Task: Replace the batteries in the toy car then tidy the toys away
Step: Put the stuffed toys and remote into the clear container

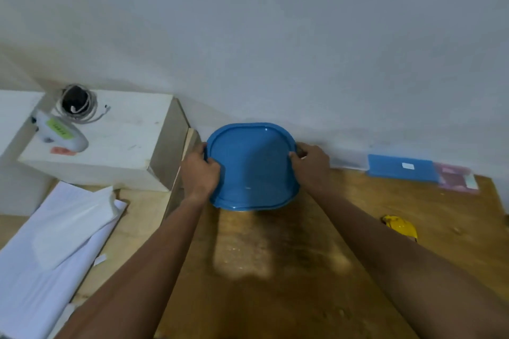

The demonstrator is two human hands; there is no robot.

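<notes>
While the blue lid (252,165) lies at the far edge of the wooden table (275,270), close to the wall (275,36), its left rim is gripped by the left hand (199,170) and its right rim by the right hand (311,164), thumbs curled over the edge. A yellow scrap (400,226) is seen well apart, to the right.

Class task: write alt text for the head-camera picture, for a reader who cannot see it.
The left hand and right hand grip a blue lid by its sides on a wooden table. A yellow scrap lies right, white paper left.
</notes>
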